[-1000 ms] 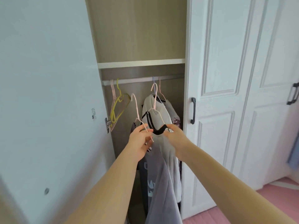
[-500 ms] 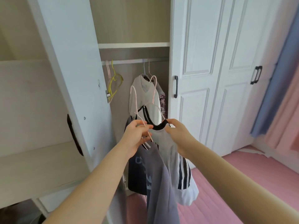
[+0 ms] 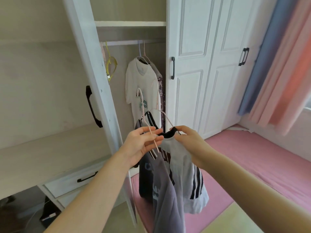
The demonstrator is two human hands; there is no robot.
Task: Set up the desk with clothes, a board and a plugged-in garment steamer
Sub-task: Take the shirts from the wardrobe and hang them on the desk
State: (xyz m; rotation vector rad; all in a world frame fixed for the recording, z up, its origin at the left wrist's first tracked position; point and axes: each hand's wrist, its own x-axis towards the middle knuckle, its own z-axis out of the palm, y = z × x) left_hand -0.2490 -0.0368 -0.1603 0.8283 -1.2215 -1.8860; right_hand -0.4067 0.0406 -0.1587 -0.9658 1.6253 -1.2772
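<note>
Now that both hands have drawn back, left hand (image 3: pixel 139 147) pinches pink hangers (image 3: pixel 153 140) carrying grey shirt (image 3: pixel 166 199); right hand (image 3: pixel 188 142) pinches striped shirt (image 3: pixel 181 162) collar. Rail (image 3: pixel 134 42) sits farther off than before. Clothes fetched, desk unseen.

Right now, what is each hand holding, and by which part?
Left hand holds pink hangers by their wire arms, between fingers. Right hand pinches the white striped shirt by its black collar.

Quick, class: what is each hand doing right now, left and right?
Left hand: pinching the pink hangers.
Right hand: pinching the shirt collar.
</note>
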